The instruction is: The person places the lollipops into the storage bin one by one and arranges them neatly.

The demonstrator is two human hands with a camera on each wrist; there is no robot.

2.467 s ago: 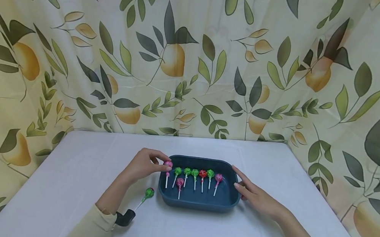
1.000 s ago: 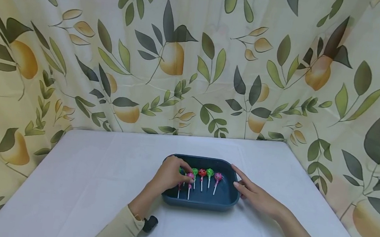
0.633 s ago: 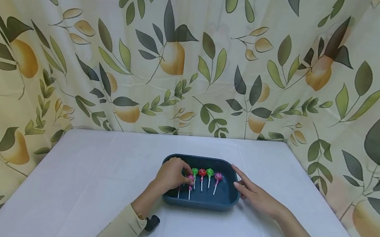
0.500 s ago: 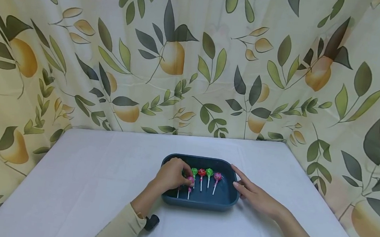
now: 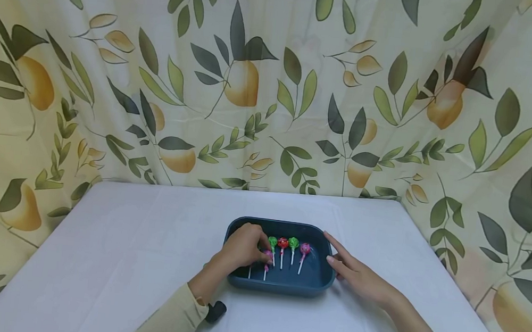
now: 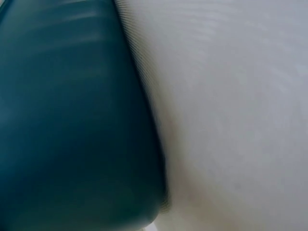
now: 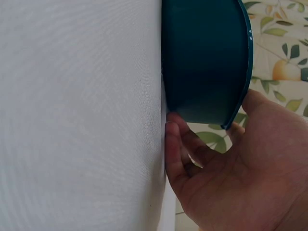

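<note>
My left hand (image 5: 245, 245) is inside the left half of a dark blue tray (image 5: 290, 285). Thumb and fingers pinch the head of a pink lollipop (image 5: 266, 267), whose white stick points toward me. Beneath the hand, one more stick (image 5: 250, 272) shows, its head hidden. To the right lie green (image 5: 273, 241), red (image 5: 282, 243), green (image 5: 293, 242) and pink (image 5: 305, 249) lollipops in a row, heads away from me. My right hand (image 5: 363, 277) holds the tray's right end; in the right wrist view, its thumb touches the rim and its fingers curl low by the outer wall.
A white cloth (image 5: 143, 240) covers the table. Behind it hangs a curtain (image 5: 269, 134) with leaves and fruit. The left wrist view shows only the tray's outer wall (image 6: 72, 120) and cloth, blurred.
My left hand has carried the pink lollipop from the tray's left end rightward and toward me, then barely shifted. The green lollipop on the table is out of sight. My right hand stays put.
</note>
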